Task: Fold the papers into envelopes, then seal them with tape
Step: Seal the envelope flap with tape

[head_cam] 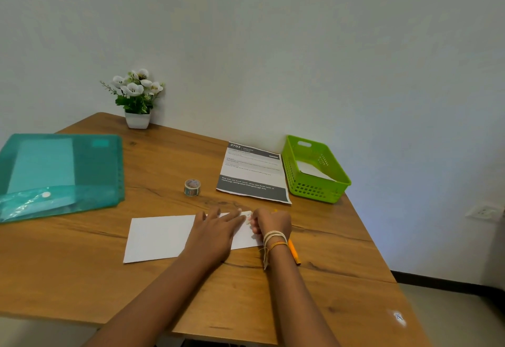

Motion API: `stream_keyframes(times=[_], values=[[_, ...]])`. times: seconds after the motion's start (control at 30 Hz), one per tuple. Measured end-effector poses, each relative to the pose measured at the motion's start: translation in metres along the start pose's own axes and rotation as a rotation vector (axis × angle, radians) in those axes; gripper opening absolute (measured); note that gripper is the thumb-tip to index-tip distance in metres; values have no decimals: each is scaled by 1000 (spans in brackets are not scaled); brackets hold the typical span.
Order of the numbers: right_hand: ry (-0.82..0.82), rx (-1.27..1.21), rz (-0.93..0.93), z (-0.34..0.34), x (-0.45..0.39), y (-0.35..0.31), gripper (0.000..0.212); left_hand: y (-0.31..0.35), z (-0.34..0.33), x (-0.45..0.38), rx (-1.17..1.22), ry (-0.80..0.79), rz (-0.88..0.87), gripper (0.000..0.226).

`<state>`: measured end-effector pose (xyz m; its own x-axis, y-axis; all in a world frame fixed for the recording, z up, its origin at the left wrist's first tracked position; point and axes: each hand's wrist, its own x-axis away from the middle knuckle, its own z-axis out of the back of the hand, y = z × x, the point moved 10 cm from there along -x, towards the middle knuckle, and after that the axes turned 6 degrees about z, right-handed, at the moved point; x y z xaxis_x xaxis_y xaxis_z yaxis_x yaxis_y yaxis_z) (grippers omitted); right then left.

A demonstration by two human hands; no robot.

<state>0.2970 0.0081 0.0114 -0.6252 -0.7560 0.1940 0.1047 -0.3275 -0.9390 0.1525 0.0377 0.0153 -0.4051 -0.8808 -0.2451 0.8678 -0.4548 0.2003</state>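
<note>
paper long axis runs left-right | left hand flat, pressing paper's right part | right hand curled at paper's right edge, nearer; pinch unclear | tape roll behind paper

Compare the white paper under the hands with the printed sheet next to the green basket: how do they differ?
The white paper looks blank; the printed sheet carries text and dark bands. The left hand lies flat on the white paper and the right hand works its far right corner; the printed sheet lies untouched. The white paper is nearer the person. Both lie flat on the wooden table.
</note>
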Motion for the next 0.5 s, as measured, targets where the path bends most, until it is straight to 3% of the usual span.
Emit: stream_keyframes(times=[0.27,0.5], values=[[-5,-45,-34,-1,-2,2,12,4,3,1,23,12,-26,57],[-50,59,-61,-4,-5,4,17,0,3,1,52,17,3,50]])
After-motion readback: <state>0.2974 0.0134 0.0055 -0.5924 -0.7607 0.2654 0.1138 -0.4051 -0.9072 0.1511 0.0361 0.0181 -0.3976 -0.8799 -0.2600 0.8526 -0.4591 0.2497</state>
